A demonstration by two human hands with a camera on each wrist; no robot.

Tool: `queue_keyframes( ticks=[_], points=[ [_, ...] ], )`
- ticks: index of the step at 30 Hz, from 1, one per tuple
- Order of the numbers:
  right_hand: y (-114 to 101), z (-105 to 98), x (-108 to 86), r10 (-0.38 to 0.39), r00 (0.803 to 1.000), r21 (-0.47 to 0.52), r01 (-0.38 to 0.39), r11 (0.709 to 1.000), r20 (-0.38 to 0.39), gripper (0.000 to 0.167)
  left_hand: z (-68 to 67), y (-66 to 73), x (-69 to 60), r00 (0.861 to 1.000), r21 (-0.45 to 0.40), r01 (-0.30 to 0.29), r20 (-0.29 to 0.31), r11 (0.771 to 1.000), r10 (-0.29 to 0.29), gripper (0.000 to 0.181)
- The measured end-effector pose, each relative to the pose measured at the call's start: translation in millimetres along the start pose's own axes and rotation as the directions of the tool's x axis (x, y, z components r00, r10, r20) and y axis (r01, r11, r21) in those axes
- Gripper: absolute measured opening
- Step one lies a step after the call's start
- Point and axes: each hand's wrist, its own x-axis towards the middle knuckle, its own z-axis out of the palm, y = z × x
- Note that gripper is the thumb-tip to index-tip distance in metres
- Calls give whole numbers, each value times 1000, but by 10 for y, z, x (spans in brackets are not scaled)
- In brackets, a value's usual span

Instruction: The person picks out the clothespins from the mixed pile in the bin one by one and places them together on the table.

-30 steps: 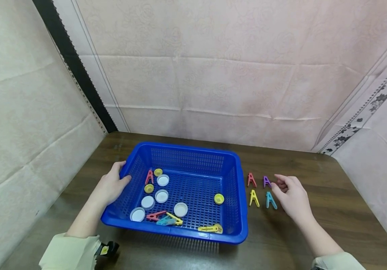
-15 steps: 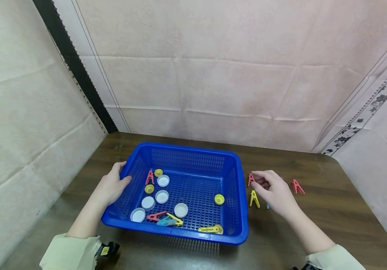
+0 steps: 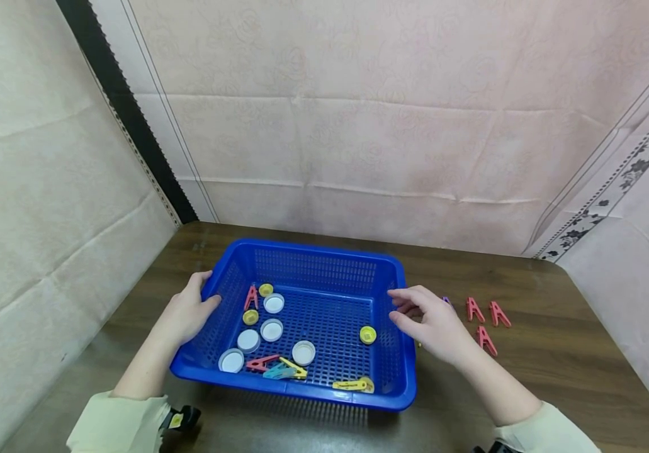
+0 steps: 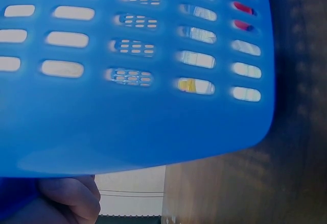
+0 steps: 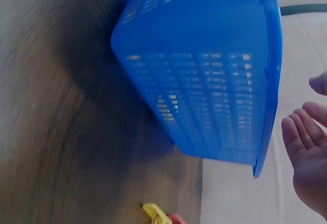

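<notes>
Blue basket sits on brown table, centre, a bit L. L hand grips its left rim, thumb over the inside, fingers round the outside. R hand is at/over the right rim, thumb & fingers apart, fingers a bit bent, nothing seen in it; can't tell if it touches the rim in head view, but R wrist view shows a gap btwn fingertips & rim.

In basket, far left: red peg w/ two yellow caps next to it. Five white caps spread left to mid. Near side, approx. mid: second red peg, blue peg & yellow peg bunched tog. Near right: another yellow peg against a yellow cap; one more yellow cap farther back on the right.

On table, R of R hand: three red pegs close tog., plus purple peg, mostly hidden behind the hand. R wrist view also has a yellow peg on table, cut off at pic edge, w/ a bit of red beside it. Pale cloth behind table.
</notes>
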Motion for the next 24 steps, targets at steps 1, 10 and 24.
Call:
queue_keyframes(
  ticks=[1,10,24],
  points=[
    [-19,11,4,-12,1000,4,12,1000,23,35,0,-1,2,1000,1,-2,-1,1000,2,61],
    [-192,93,41,-86,969,78,70,994,232,37,4,-6,12,1000,2,-1,-1,1000,1,61],
    [-347,269,177,-115,912,90,87,992,394,44,7,-11,2,1000,-1,-2,5,1000,2,61]
  ],
)
